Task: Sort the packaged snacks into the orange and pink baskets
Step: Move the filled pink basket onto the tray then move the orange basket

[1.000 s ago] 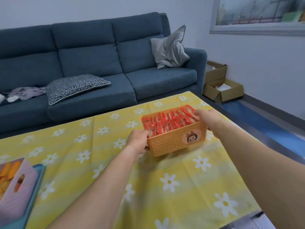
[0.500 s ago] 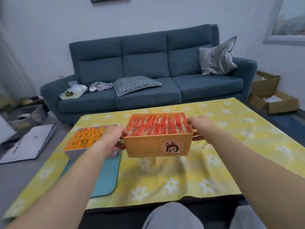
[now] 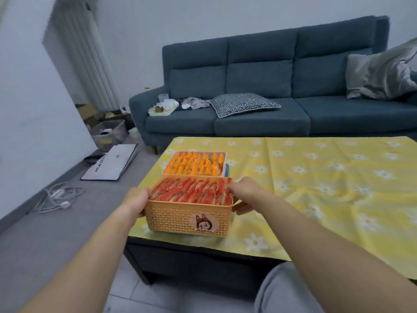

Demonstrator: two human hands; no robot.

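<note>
Orange basket holds red packets — pink basket holds orange packets.

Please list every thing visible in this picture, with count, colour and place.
orange basket: one, orange, near left corner of the table
red snack packets: many, red, in the orange basket
pink basket: one, pink, behind the orange basket
orange snack packets: many, orange, in the pink basket
tablecloth: one, yellow, on the table
sofa: one, dark blue, behind the table
patterned cushion: one, dark patterned, on the sofa
grey pillow: one, grey, sofa's right end
cable: one, white, floor at left
left hand: one, grip on orange basket's left end
right hand: one, grip on its right end
</note>
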